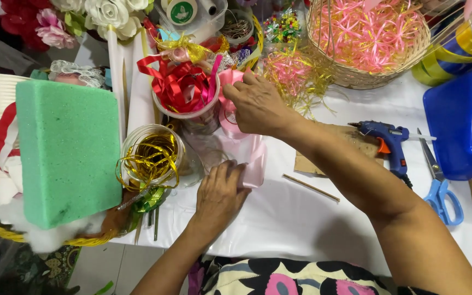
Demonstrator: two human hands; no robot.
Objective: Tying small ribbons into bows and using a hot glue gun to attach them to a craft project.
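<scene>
Both hands stretch a pink ribbon point(251, 158) near the counter's point(301, 218) front edge, left hand point(220, 192) fingers pinching its lower end, right hand point(258, 104) gripping the upper loop.

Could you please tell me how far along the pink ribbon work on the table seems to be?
Early, it seems. Done: nothing finished shows. In hand: the left hand pins one end of the pale pink satin ribbon to the white table, and the right hand grips its other end. Left: the blue glue gun and blue-handled scissors lie untouched.
</scene>
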